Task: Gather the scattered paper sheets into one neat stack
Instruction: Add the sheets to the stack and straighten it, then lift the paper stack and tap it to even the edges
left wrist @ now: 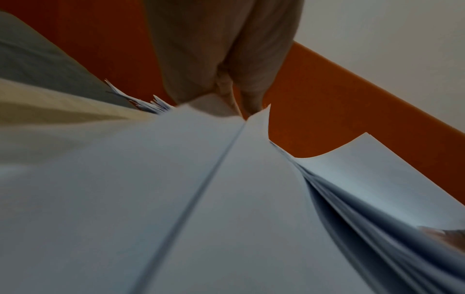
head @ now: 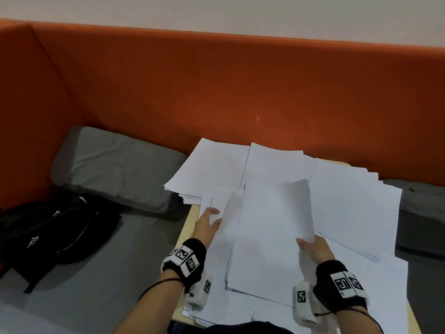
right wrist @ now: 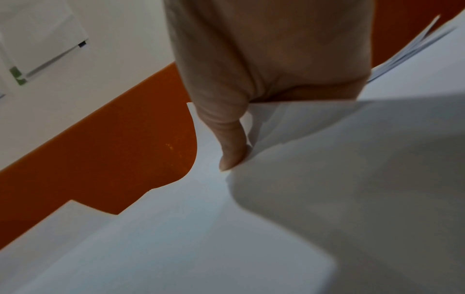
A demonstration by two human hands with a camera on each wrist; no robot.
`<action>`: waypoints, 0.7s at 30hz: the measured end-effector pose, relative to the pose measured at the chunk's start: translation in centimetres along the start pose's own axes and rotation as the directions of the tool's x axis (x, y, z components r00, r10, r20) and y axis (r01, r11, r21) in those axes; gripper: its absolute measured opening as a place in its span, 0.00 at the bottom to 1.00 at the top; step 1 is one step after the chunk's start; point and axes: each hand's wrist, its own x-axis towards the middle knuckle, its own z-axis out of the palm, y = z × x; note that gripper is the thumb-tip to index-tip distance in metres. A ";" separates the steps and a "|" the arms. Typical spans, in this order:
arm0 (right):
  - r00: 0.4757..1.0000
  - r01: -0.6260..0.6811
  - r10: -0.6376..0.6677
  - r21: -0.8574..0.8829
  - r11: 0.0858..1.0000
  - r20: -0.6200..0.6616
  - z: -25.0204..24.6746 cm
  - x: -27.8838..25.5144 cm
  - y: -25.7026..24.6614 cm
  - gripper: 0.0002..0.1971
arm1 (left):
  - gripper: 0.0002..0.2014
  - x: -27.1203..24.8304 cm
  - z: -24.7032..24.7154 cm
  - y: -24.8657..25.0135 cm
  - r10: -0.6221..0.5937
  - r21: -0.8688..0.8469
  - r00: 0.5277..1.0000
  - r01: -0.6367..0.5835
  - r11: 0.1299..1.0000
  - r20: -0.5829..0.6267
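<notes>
White paper sheets lie spread over a small beige table [head: 186, 227]. My right hand [head: 310, 247] grips the near right corner of a lifted bundle of sheets [head: 272, 237], thumb on top, fingers hidden beneath. In the right wrist view the thumb [right wrist: 232, 147] presses on the bundle [right wrist: 327, 169]. My left hand [head: 212, 219] pinches the edge of a curled sheet [head: 231, 206] at the bundle's left side. The left wrist view shows that hand [left wrist: 226, 89] with its fingertips hidden behind the sheet's edge [left wrist: 201, 159]. Loose piles lie at the back left [head: 212, 167] and right [head: 356, 206].
An orange padded backrest [head: 240, 88] rises right behind the table. A grey cushion [head: 115, 165] and a black backpack [head: 55, 232] lie on the seat to the left. Another grey cushion [head: 421, 213] is at the right. Some sheets overhang the table's edges.
</notes>
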 end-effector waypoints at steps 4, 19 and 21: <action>1.000 -0.001 0.001 0.009 1.000 -0.002 0.0 -0.1 -0.1 0.18 | 0.19 0.0 0.4 -0.3 -0.041 -0.009 0.997 0.041 0.999 0.068; 0.995 -0.016 0.029 0.135 0.991 -0.094 -0.6 -1.1 -0.1 0.12 | 0.13 -1.2 -6.1 11.7 0.894 0.573 0.416 -0.697 0.431 -0.167; 0.997 -0.004 0.018 0.190 0.982 -0.071 -0.3 -1.3 -0.3 0.12 | 0.12 -1.6 -6.6 13.9 0.875 0.369 0.407 -0.796 0.480 -0.261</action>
